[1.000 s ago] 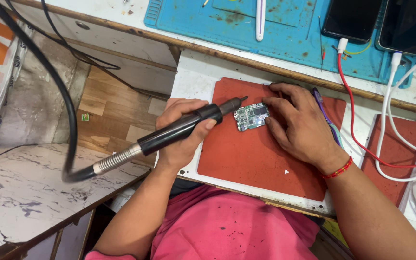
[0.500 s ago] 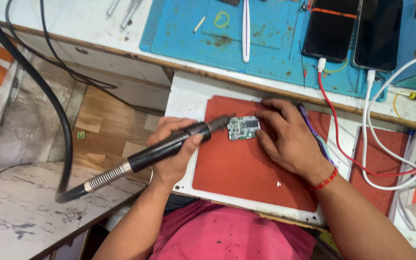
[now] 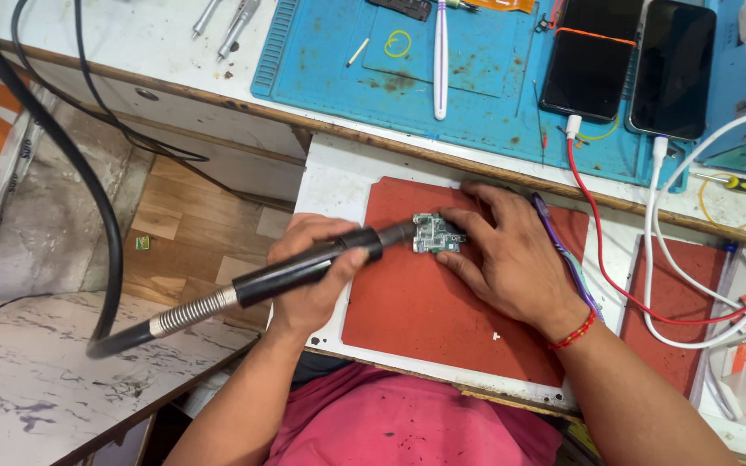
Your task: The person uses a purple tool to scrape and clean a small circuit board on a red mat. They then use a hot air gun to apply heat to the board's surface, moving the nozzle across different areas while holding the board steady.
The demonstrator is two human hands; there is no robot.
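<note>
At the centre of the frame, on a red mat (image 3: 442,319), lies a small green circuit board (image 3: 436,234). The right hand (image 3: 511,259) pins it down, fingers spread over its right edge. Just left, the left hand (image 3: 312,276) has its fingers curled around a black hot-air handpiece (image 3: 304,269), nozzle touching the board.

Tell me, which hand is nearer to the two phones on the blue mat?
The right hand. It rests on the circuit board, just below the phones and blue mat. The left hand, gripping the black tool, is farther left.
</note>
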